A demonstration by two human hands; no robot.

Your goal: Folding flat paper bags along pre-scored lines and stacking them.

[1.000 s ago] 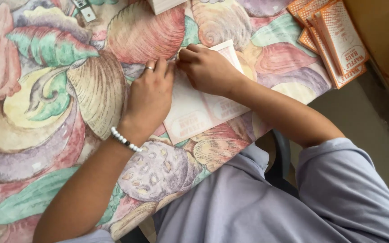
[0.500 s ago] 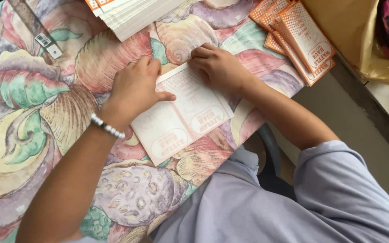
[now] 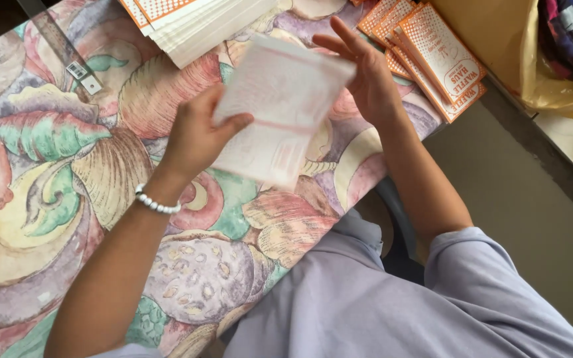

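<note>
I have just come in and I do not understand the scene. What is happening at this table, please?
A person seated at a table with a shell-patterned cloth holds a flat white paper piece lifted above it. The left hand grips its left edge; the right hand is open at its right edge. A stack of similar pieces lies at the top, and orange-printed sleeves lie to the right.

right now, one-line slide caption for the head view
Left hand lifts a pale paper sheet above a shell-patterned tablecloth; right hand open beside it.

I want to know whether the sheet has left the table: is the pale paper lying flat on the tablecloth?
No, the left hand holds the pale paper lifted above the tablecloth.
</note>
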